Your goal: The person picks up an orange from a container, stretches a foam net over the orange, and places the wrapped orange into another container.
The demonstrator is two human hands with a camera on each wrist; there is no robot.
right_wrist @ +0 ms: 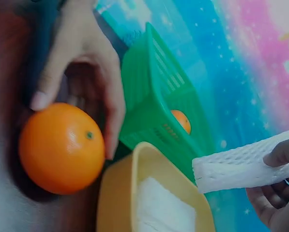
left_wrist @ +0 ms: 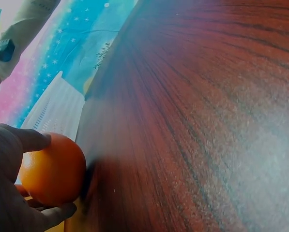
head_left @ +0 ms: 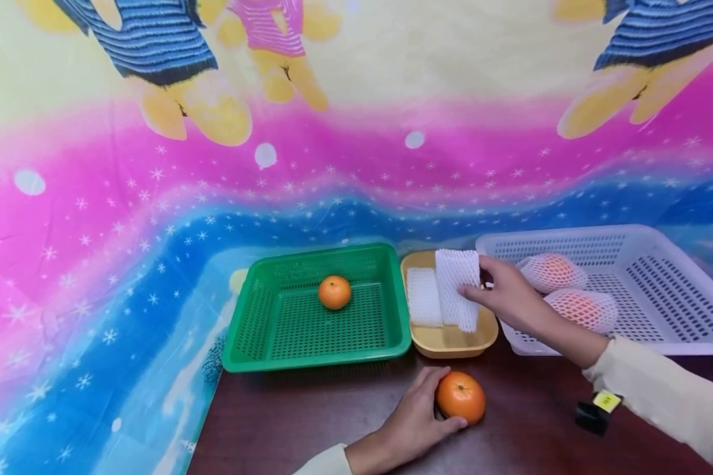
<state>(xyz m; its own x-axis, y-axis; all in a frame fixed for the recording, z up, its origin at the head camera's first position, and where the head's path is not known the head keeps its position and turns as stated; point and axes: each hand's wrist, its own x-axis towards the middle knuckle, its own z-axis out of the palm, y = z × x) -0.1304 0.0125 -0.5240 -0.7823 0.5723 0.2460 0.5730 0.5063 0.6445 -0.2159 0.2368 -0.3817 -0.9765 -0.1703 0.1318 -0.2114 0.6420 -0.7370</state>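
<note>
On the dark wood table, my left hand (head_left: 408, 417) grips an orange (head_left: 462, 397), its thumb on the near side and its fingers on the far side. My right hand (head_left: 511, 290) pinches a white foam net sleeve (head_left: 456, 287) between thumb and fingers, over the yellow tray (head_left: 451, 340). The sleeve looks flat, and its end points away from the hand in the right wrist view. More white foam netting (head_left: 423, 297) lies in the tray. Part of the left palm is hidden behind the thumb and fingers in the head view.
Left of the tray stands a green basket (head_left: 315, 361) holding one orange (head_left: 335, 292). To its right, a white basket (head_left: 677, 290) holds two fruits in foam nets (head_left: 582, 310). A patterned cloth (head_left: 344, 158) hangs behind. A black device (head_left: 594, 417) sits by the right sleeve.
</note>
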